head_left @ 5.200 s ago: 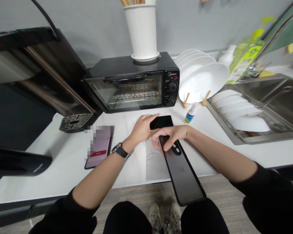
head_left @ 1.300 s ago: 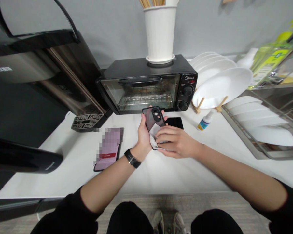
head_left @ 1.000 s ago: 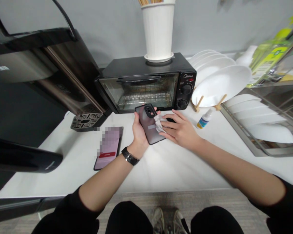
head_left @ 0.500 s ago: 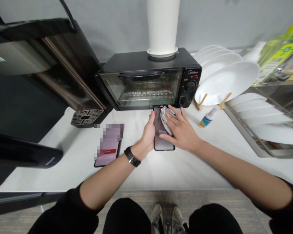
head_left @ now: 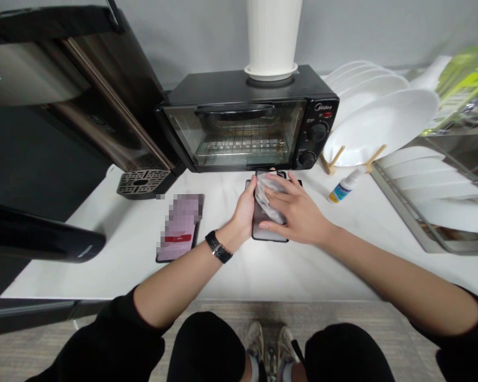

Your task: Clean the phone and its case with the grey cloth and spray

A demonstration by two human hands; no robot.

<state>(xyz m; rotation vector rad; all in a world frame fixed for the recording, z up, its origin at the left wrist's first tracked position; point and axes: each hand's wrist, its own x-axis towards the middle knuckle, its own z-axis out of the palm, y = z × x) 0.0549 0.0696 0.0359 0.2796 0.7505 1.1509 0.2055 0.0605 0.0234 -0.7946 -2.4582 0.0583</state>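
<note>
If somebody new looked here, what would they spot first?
Probably the middle: the left hand holds a black-edged phone case while the right hand presses a pale wipe on it. Next, maybe the black toaster oven behind, with a tall white cup on top.

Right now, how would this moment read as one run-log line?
left hand: holds case | right hand: spread over wipe on case | bottle: right of hands | lit phone: left of hands
</note>
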